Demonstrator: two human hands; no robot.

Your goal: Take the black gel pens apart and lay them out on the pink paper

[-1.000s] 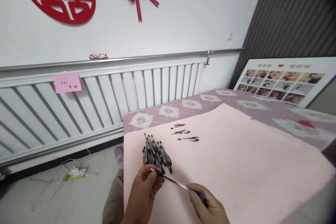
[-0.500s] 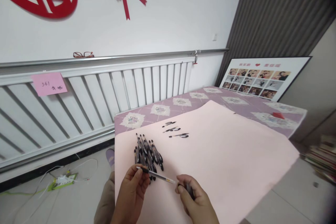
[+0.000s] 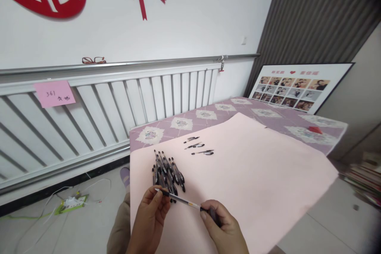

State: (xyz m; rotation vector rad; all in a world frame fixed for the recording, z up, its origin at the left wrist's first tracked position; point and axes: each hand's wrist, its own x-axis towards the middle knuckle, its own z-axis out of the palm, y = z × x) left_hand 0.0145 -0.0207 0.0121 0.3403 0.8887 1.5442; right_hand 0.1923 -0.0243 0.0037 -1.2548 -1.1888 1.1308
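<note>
Just on the near side of the pen pile (image 3: 168, 174), the left hand (image 3: 152, 207) is pinching a pen (image 3: 182, 199) by its pointed end. The right hand (image 3: 225, 224), fingers curled nearly closed, is gripping a dark piece (image 3: 214, 216) at the pen's other end. They seem to be fitting or parting; the next move is probably calling for alignment.

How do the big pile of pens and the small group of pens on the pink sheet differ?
The big pile has many pens heaped together; the small group has a few pieces in three spaced clusters. The big pile's pens slant steeply in the picture, the small group's lie nearly level. The big pile is nearer the left hand than the small group. Both lie on the pink sheet.
</note>
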